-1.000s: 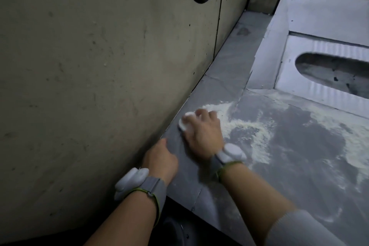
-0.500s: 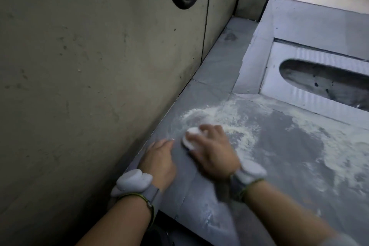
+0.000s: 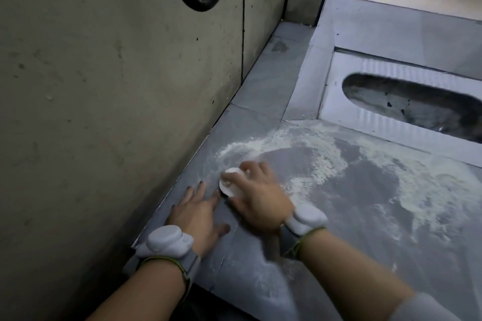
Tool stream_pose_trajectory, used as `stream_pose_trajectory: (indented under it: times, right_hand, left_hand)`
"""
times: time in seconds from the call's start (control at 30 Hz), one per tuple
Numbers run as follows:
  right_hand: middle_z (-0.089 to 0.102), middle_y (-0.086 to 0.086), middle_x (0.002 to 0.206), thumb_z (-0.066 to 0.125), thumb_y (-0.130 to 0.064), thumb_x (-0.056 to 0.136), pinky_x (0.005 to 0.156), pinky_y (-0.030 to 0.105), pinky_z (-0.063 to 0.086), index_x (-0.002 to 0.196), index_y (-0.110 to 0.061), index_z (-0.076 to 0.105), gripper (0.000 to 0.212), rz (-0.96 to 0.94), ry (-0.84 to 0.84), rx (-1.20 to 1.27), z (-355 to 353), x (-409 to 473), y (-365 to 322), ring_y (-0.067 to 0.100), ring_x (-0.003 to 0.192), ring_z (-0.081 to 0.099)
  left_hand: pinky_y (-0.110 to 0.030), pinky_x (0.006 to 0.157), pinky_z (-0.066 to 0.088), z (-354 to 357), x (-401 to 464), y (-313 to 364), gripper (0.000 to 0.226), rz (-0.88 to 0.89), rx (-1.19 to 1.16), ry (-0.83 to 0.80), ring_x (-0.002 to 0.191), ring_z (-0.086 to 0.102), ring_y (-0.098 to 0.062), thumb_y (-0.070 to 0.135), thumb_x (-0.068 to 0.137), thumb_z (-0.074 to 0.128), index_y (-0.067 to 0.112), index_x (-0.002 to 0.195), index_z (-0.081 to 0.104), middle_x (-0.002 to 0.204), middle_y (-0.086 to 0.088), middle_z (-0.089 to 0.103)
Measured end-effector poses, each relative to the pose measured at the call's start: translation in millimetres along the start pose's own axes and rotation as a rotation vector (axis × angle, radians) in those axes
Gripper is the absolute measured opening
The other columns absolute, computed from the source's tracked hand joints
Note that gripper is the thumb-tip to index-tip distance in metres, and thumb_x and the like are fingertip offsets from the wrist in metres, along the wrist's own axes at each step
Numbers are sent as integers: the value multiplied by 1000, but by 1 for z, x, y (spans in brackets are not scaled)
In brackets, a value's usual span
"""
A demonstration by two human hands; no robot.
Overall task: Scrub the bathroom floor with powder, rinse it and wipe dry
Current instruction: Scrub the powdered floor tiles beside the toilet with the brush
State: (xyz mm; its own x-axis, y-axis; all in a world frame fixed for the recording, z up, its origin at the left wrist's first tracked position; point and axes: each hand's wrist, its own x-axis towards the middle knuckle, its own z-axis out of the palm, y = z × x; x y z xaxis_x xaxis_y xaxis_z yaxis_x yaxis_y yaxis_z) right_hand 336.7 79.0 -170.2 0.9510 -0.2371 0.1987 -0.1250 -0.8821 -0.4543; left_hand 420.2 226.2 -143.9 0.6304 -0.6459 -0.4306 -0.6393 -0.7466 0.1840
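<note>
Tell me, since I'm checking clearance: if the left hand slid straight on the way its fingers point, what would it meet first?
Probably the wall. The left hand lies flat on the floor tile, fingers pointing forward and slightly toward the wall's base; only bare tile lies between, though depth is unclear.

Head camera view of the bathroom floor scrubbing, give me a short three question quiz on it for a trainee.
1. True or false: the left hand lies flat, fingers spread, on the floor tile.
2. What does the right hand grip? A) white scrub pad B) black hose C) bucket
3. Fill in: the squat toilet pan lies to the ___ of the powder.

Key: 1 true; 2 A; 3 right (and beyond it).
</note>
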Motion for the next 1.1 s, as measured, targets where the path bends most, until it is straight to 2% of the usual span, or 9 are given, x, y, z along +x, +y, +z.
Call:
stream_pose_trajectory:
  times: [0.17, 0.23, 0.33, 0.5, 0.63, 0.8, 0.93, 1.07, 1.1]
  right_hand:
    - [51, 6, 122, 62, -45, 85, 94, 38, 38, 122, -37, 60, 37, 383, 125, -104, -10, 35, 46, 30, 111, 42]
    - [52, 6, 120, 61, -43, 87, 91, 39, 40, 120, -35, 61, 34, 320, 166, -83, 1, 32, 28, 28, 106, 43]
    - [53, 8, 116, 52, -48, 90, 86, 40, 44, 121, -32, 59, 35, 19, 49, -53, 12, 14, 15, 29, 100, 44]
    - [53, 8, 123, 58, -46, 88, 94, 44, 41, 128, -37, 57, 41, 410, 148, -133, -15, 39, 57, 30, 107, 41]
    - [51, 9, 124, 54, -50, 88, 93, 42, 41, 127, -36, 57, 42, 92, 32, -52, -8, 9, 37, 30, 108, 41]
    - [53, 11, 124, 60, -47, 88, 98, 43, 38, 127, -36, 59, 40, 485, 175, -99, -25, 34, 73, 33, 111, 41]
    - [53, 9, 123, 57, -47, 89, 93, 42, 41, 126, -35, 58, 39, 81, 30, -68, -7, 13, 44, 31, 109, 43]
    - [52, 9, 123, 59, -49, 88, 97, 42, 38, 126, -40, 58, 39, 483, 128, -126, -31, 50, 67, 32, 113, 41]
    - [52, 8, 123, 59, -50, 88, 98, 40, 38, 125, -40, 59, 38, 455, 148, -86, -27, 56, 60, 31, 115, 40]
  left_hand:
    - [-44, 115, 23, 3, 0, -1, 81, 1, 4, 3, 148, 2, -22, 58, 84, 57, 37, 150, 17, 162, 3, 1]
    - [-45, 115, 22, 3, 1, -2, 80, 4, 5, -2, 148, 2, -23, 57, 83, 57, 37, 150, 17, 162, 2, 1]
    - [-46, 115, 21, 2, 2, -3, 79, 4, 1, 0, 148, 0, -23, 56, 84, 57, 37, 150, 17, 162, 2, 0]
    - [-46, 115, 17, 3, 0, -3, 80, 2, 3, -1, 148, -2, -21, 56, 86, 56, 36, 150, 14, 161, 3, -1]
    - [-46, 116, 16, 4, 0, -2, 79, 0, -2, -4, 148, -2, -22, 55, 87, 55, 36, 150, 13, 162, 3, -2]
    - [-46, 116, 15, 5, 0, -2, 78, 2, 15, -9, 148, -3, -22, 56, 88, 53, 35, 151, 11, 161, 2, -3]
    - [-47, 116, 15, 5, 0, -3, 79, -3, 5, -12, 148, -4, -22, 55, 88, 54, 35, 151, 11, 161, 3, -3]
    - [-47, 116, 15, 5, 0, -2, 79, -1, 13, -11, 148, -4, -22, 55, 88, 54, 35, 151, 11, 161, 3, -4]
    - [-47, 116, 16, 5, 0, -2, 78, 2, 17, -5, 148, -3, -22, 55, 88, 54, 35, 151, 12, 161, 3, -4]
